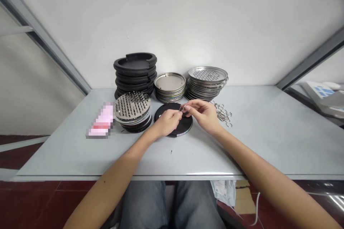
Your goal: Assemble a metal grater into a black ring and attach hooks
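Observation:
A black round disc (185,126) lies flat on the grey table (242,150) in front of me. Above it, my left hand (166,121) and my right hand (202,111) meet, both pinching a small metal ring (182,108) between their fingertips. A loose pile of similar metal rings (223,112) lies just right of my right hand. Left of the disc stands a low stack of perforated metal plates with studs (132,109).
Against the back wall stand a stack of black rubber rings (135,71), a stack of plain metal lids (170,86) and a stack of perforated metal trays (207,82). A pink blurred object (102,121) lies at the left. Metal frame struts rise at both sides.

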A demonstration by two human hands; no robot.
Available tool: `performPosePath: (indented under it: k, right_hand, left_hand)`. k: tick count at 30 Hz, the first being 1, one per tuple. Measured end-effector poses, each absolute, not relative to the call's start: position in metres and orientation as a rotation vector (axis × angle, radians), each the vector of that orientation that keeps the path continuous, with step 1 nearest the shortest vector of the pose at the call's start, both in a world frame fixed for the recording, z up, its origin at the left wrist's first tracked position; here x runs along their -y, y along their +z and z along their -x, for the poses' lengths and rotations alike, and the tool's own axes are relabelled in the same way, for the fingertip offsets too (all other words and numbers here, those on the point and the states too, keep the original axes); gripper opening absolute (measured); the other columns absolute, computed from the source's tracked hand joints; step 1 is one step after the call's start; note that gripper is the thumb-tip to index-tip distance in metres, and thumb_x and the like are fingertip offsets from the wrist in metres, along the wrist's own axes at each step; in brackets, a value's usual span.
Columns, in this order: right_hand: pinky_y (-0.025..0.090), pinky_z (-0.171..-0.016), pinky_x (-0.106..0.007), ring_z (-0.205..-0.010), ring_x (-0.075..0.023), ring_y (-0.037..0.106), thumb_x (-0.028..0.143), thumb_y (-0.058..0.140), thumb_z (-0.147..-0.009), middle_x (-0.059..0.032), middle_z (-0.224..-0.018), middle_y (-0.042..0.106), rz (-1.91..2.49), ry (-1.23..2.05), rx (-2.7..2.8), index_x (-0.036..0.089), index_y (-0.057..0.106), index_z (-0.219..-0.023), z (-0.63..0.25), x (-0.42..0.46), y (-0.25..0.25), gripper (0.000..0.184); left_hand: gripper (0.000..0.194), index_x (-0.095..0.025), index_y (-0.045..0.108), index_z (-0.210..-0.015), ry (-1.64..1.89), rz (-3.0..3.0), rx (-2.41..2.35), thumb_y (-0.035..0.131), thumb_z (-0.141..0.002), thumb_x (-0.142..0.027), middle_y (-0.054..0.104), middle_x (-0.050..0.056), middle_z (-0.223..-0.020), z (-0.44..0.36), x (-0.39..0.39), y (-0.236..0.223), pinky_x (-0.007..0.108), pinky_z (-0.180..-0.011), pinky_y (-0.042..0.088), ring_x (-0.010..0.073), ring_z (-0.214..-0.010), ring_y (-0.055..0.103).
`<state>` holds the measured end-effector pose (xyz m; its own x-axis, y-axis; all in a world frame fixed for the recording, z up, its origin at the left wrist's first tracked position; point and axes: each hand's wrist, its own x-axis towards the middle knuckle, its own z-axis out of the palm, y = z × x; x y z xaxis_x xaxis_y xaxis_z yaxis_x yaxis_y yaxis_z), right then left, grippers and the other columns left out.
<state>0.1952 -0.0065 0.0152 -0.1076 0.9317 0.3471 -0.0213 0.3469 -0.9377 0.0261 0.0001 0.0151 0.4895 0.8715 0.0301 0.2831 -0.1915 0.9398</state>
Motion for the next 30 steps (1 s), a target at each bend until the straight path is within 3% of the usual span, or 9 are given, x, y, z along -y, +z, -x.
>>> performPosePath:
  k: [3, 7, 16, 23, 30]
  right_hand:
    - [0.058, -0.064, -0.028, -0.077, -0.0168, 0.069, 0.040, 0.072, -0.076, -0.0071, -0.088, 0.074, 0.879, 1.090, 1.458, 0.018, 0.069, -0.088, -0.196, 0.006, 0.019, 0.025]
    - [0.056, -0.060, -0.026, -0.065, -0.0133, 0.066, 0.042, 0.075, -0.073, -0.0067, -0.083, 0.073, 0.926, 1.106, 1.470, 0.016, 0.069, -0.083, -0.197, 0.005, 0.023, 0.028]
    - [0.058, -0.060, -0.026, -0.058, -0.0131, 0.065, 0.041, 0.078, -0.068, -0.0032, -0.066, 0.070, 0.966, 1.150, 1.320, 0.015, 0.070, -0.082, -0.197, 0.002, 0.016, 0.030]
    - [0.060, -0.062, -0.027, -0.063, -0.0157, 0.069, 0.039, 0.080, -0.066, -0.0057, -0.069, 0.072, 1.012, 1.147, 1.294, 0.014, 0.073, -0.082, -0.194, 0.005, 0.017, 0.031]
    - [0.061, -0.061, -0.030, -0.060, -0.0171, 0.069, 0.043, 0.075, -0.070, -0.0045, -0.065, 0.072, 1.027, 1.012, 1.352, 0.016, 0.075, -0.083, -0.188, 0.009, 0.014, 0.030]
  left_hand:
    - [0.028, -0.020, 0.036, -0.060, 0.681, -1.816, -1.021, 0.034, -0.087, -0.029, 0.039, -0.005, -0.051, -0.026, 0.002, 0.019, 0.024, -0.051, 0.033, 0.0097, -0.049, 0.039]
    - [0.033, -0.019, 0.039, -0.058, 0.653, -1.994, -1.070, 0.033, -0.090, -0.028, 0.048, -0.003, -0.054, -0.026, 0.008, 0.026, 0.024, -0.054, 0.033, 0.0112, -0.053, 0.045]
    - [0.024, -0.018, 0.055, -0.091, 0.563, -2.507, -1.389, 0.033, -0.097, -0.026, 0.066, 0.005, -0.083, -0.030, 0.014, 0.029, 0.027, -0.067, 0.043, 0.0183, -0.075, 0.063]
    - [0.024, -0.011, 0.057, -0.099, 0.234, -2.693, -1.630, 0.036, -0.094, -0.020, 0.067, 0.014, -0.087, -0.038, 0.016, 0.032, 0.035, -0.076, 0.049, 0.0268, -0.088, 0.066]
    - [0.025, -0.010, 0.057, -0.102, 0.188, -2.617, -1.661, 0.036, -0.095, -0.022, 0.069, 0.015, -0.090, -0.041, 0.018, 0.033, 0.036, -0.075, 0.051, 0.0280, -0.090, 0.068]
